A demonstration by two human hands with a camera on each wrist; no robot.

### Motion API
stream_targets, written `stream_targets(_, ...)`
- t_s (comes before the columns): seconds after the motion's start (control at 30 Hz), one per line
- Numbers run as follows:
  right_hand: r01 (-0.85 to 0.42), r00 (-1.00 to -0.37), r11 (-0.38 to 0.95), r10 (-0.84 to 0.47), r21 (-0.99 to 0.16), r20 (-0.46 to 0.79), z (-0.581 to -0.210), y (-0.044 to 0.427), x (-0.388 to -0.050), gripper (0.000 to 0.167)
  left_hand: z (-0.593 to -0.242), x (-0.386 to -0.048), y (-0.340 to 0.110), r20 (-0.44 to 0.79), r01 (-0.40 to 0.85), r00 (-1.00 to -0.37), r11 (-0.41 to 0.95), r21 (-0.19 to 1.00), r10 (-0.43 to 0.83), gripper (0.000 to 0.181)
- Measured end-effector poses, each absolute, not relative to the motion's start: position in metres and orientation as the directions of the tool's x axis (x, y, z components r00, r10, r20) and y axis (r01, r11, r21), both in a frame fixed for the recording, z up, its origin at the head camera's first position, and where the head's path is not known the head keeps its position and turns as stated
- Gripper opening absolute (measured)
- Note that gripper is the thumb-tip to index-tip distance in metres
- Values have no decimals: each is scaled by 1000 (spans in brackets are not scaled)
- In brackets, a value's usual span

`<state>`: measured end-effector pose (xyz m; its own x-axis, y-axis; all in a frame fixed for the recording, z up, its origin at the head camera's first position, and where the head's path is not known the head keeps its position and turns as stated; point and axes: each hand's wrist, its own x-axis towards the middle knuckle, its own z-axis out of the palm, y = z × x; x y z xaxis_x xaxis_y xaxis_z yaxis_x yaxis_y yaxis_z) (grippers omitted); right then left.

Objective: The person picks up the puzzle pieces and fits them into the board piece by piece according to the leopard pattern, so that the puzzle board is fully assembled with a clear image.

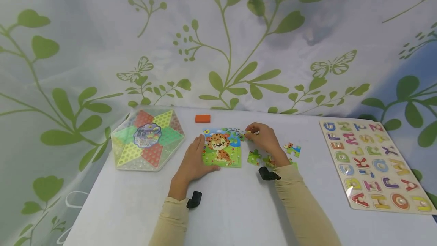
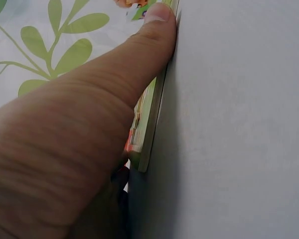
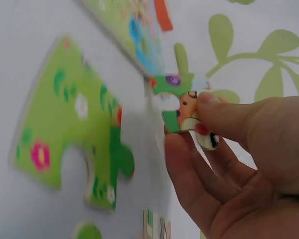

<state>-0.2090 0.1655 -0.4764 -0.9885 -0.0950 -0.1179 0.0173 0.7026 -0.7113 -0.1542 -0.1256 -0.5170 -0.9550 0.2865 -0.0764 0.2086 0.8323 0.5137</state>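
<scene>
A square leopard-picture puzzle board (image 1: 222, 151) lies flat on the white table. My left hand (image 1: 192, 164) rests at its left side, fingers fairly straight along that edge. In the left wrist view, the thumb (image 2: 149, 42) lies against the board's near edge. Right of the board, my right hand (image 1: 265, 139) pinches a jigsaw piece (image 3: 175, 117) between thumb and fingertips, held up close to the board's upper right corner. The piece shows green, orange and a purple spot. A loose green jigsaw piece (image 3: 82, 124) with a pink flower lies below that hand.
More loose jigsaw pieces (image 1: 292, 149) lie about the right wrist, partly hidden by it. Behind the board sits an orange block (image 1: 203, 118). A hexagonal star-patterned game board (image 1: 147, 139) stands at left, a wooden alphabet board (image 1: 375, 170) at right. A leaf-print curtain (image 1: 218, 48) hangs behind.
</scene>
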Motion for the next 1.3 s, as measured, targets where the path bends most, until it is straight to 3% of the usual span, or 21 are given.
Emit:
stream_targets(0.3,-19,-991,632,-114,-775,-69,-481,157,-207,28,-516,-152,-123,-90,202,-953,828,524,290,129)
stream_targets(0.53,60,-980,555,-125,-829,-154,-485,138,-207,28,-515,-152,-122,-83,203,-954,827,524,287,129)
stream_targets(0.83,70,-973,496,-159,-866,-170,-487,117,-200,25,-513,-153,-120,-67,219,-953,825,522,295,129)
stream_targets(1.13,40,-979,553,-143,-832,-142,-484,142,-205,30,-513,-153,-122,-79,210,-954,834,509,289,129)
stream_targets(1.3,88,-983,583,-80,-808,-164,-481,165,-207,34,-514,-153,-125,-66,222,-954,835,504,294,129)
